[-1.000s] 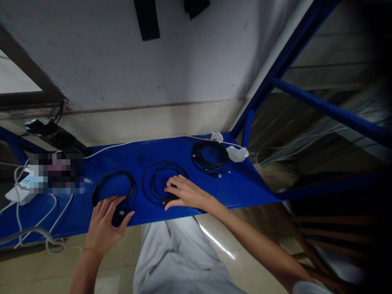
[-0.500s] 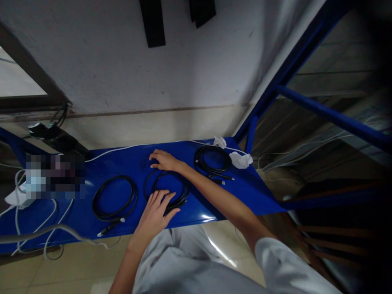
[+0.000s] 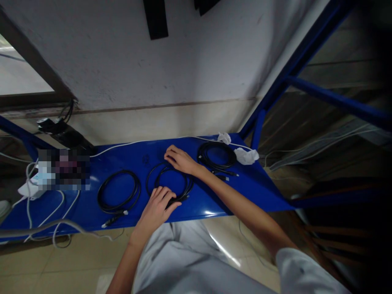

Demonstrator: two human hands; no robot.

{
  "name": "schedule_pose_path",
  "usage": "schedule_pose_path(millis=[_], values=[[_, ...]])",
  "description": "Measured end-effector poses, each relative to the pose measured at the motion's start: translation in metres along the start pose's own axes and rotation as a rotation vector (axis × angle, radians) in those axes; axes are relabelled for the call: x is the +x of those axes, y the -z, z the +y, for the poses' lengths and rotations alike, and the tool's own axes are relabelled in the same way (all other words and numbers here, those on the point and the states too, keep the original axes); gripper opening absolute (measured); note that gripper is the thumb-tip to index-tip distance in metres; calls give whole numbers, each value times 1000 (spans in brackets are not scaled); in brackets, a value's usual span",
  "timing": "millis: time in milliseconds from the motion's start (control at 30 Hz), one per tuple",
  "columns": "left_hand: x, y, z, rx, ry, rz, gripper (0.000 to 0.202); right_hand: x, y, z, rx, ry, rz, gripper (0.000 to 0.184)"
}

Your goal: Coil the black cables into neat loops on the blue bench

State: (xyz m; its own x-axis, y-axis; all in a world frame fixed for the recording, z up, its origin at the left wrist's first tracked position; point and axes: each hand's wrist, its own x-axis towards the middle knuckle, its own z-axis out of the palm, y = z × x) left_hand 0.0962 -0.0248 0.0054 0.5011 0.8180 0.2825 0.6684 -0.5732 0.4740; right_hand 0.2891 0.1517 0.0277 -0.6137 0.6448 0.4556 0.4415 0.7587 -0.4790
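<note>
Three coiled black cables lie in a row on a blue metal shelf [image 3: 245,188]. My left hand [image 3: 157,208] rests flat, fingers stretched, on the near edge of the middle coil [image 3: 162,173], by its plug ends. My right hand [image 3: 180,159] lies on the far edge of the same coil, fingers bent lightly over the cable. The left coil [image 3: 119,192] lies untouched with its white-tipped plug at the shelf's front edge. The right coil [image 3: 217,156] sits just beyond my right wrist.
Crumpled white tissue [image 3: 246,155] lies at the shelf's far right corner. White cables [image 3: 52,208] and a white adapter [image 3: 29,188] clutter the left end beside a blurred patch. A thin white wire runs along the back edge. Blue frame bars [image 3: 330,100] rise on the right.
A second ago my left hand was on the left coil and my right on the middle coil's near side. Both now bracket the middle coil, left near, right far.
</note>
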Motion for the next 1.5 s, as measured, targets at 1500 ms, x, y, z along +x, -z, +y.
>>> schedule_pose_path(millis=[1500], values=[[-21,24,-12,-81,-40,3,42,-171,36,-62,-111,-140,80,23]])
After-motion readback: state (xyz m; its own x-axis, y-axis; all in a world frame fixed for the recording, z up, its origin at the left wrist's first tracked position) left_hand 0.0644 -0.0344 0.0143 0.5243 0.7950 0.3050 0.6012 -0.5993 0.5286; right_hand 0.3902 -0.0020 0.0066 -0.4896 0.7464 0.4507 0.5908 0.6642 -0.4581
